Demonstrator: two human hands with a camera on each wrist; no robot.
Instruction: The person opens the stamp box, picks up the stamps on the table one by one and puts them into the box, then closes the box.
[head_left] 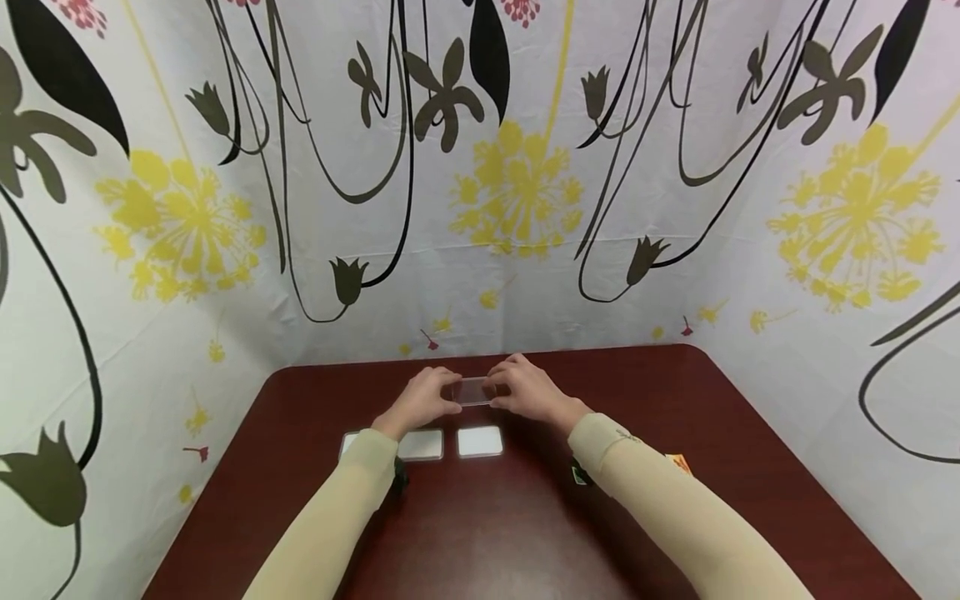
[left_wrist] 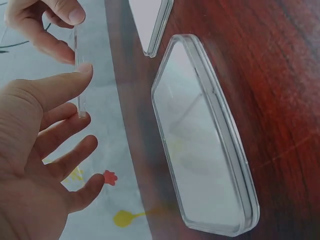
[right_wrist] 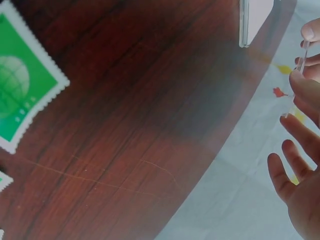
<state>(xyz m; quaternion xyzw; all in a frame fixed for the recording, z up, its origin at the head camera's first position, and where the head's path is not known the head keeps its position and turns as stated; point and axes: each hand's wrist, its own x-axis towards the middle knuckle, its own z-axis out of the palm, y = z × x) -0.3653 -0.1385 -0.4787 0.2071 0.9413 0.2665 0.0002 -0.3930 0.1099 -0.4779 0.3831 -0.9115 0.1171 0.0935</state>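
Observation:
A thin clear plastic panel (head_left: 472, 392) is held up near the back of the table, a hand at either end. My left hand (head_left: 423, 400) pinches its left end between thumb and forefinger; in the left wrist view the other fingers spread loosely. At the opposite end, my right hand (head_left: 528, 389) grips the panel with thumb and fingertips. Seen edge-on in the left wrist view, the panel (left_wrist: 80, 95) is a narrow strip. Nearer to me lie flat clear-rimmed cases with white insides: a right one (head_left: 480, 442), a middle one (head_left: 421, 445) and a left one (head_left: 348, 441), partly behind my left sleeve.
A green postage stamp (right_wrist: 30, 80) with a toothed white border lies on the dark red wooden table (head_left: 495, 533), right of the cases. An orange paper piece (head_left: 678, 462) shows beyond my right sleeve. Flower-printed white cloth (head_left: 465, 317) hangs behind the table.

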